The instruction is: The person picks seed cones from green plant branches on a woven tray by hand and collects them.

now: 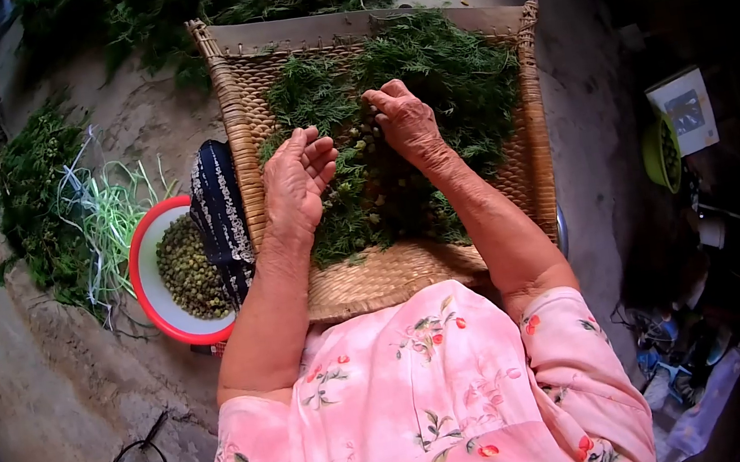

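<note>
A woven wicker tray (534, 116) rests in front of my body, holding feathery green sprigs (441, 63) and small round green cones (375, 184) in its middle. My left hand (296, 180) is over the tray's left part, palm turned inward, fingers curled and apart from the thumb, with nothing visible in it. Above the middle of the tray is my right hand (405, 122), its thumb and fingertips pinched together over the sprigs. Whatever lies between those fingertips is too small to make out.
Left of the tray stands a red-rimmed white bowl (148, 304) of green cones, partly covered by dark patterned cloth (219, 209). Pale plastic strings (119, 203) and more sprigs (39, 200) lie beyond. A green basin (661, 153) is at right, a black cable (161, 455) at lower left.
</note>
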A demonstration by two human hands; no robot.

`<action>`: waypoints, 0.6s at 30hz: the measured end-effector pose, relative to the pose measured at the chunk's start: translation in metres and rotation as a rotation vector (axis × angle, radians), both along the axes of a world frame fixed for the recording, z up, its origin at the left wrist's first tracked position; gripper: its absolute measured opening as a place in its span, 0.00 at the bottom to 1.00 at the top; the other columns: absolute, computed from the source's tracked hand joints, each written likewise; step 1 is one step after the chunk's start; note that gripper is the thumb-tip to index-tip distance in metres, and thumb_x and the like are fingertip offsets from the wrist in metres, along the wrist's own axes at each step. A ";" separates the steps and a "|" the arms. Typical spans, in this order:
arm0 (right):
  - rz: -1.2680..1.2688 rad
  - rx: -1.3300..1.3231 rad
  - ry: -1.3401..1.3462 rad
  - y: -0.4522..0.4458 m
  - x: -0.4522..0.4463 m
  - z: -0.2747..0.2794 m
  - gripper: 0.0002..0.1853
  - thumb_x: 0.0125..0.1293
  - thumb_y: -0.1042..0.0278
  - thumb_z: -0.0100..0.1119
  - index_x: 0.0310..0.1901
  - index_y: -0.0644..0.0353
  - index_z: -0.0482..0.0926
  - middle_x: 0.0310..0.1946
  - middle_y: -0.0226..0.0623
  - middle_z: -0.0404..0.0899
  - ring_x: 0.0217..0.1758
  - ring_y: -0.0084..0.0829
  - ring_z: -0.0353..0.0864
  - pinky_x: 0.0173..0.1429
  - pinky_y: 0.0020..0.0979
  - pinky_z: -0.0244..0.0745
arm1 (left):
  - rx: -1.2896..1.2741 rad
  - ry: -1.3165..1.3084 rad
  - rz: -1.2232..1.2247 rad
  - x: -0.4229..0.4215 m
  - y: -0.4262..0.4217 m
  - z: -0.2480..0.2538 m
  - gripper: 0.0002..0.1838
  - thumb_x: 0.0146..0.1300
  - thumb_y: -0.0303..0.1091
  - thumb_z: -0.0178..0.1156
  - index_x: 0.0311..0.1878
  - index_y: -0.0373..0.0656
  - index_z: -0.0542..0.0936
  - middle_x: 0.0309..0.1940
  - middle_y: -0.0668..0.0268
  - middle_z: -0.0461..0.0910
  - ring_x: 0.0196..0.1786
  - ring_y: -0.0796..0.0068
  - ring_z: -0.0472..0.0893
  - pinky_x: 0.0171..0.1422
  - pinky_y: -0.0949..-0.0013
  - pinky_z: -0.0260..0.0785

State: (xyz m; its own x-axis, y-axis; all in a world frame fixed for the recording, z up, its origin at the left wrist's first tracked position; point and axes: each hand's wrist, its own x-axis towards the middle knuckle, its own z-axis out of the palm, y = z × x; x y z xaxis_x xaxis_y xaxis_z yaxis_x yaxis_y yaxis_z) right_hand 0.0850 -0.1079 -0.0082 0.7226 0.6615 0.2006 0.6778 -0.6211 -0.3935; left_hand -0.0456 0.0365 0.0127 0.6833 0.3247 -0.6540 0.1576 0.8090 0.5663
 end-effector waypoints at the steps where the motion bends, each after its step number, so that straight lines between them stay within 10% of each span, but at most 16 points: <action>1: -0.003 -0.074 0.003 0.001 0.001 -0.001 0.18 0.53 0.76 0.60 0.47 0.49 0.76 0.41 0.33 0.73 0.41 0.38 0.78 0.40 0.36 0.75 | -0.002 0.001 0.002 0.000 0.000 0.000 0.15 0.68 0.41 0.51 0.46 0.39 0.76 0.34 0.63 0.81 0.37 0.72 0.80 0.37 0.74 0.75; 18: -0.028 0.293 0.224 0.013 -0.020 0.031 0.08 0.54 0.76 0.60 0.37 0.55 0.76 0.32 0.39 0.73 0.33 0.41 0.77 0.36 0.37 0.74 | -0.016 0.007 0.001 0.002 -0.003 -0.001 0.14 0.68 0.40 0.51 0.45 0.38 0.76 0.36 0.61 0.80 0.36 0.72 0.80 0.38 0.72 0.76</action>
